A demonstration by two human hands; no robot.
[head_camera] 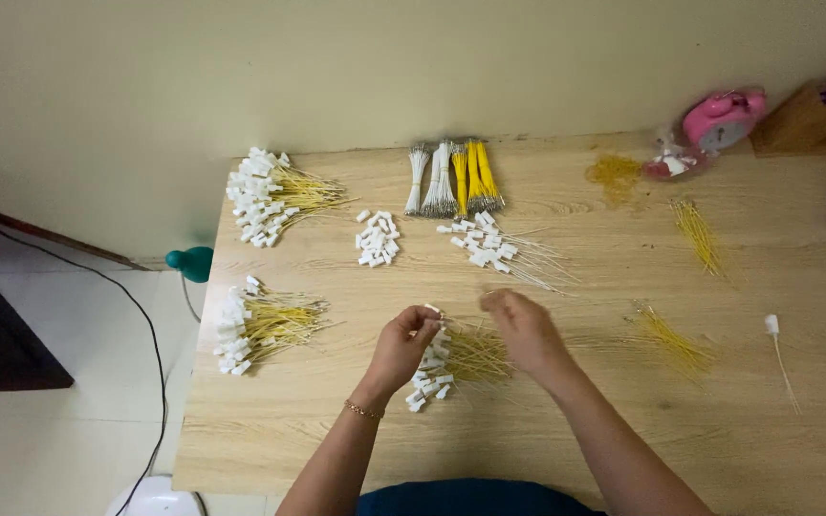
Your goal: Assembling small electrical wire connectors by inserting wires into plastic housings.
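My left hand (405, 344) pinches a small white connector (432, 309) above a pile of yellow wires with white connectors (453, 359) at the table's near middle. My right hand (523, 330) is beside it, fingers curled together over the same pile; what it holds, perhaps a thin wire, is too small to tell. Two finished bundles of yellow wires with white connectors lie at the left (258, 325) and far left (270, 196). Loose white connectors (377, 239) sit in the middle back.
The wooden table (566, 449) stands against a wall. Bundled white and yellow wires (453, 179) lie at the back, white-wire connectors (499, 250) beside them, loose yellow wires (671, 339) to the right, a single white connector wire (778, 349), and a pink object (722, 117) far right.
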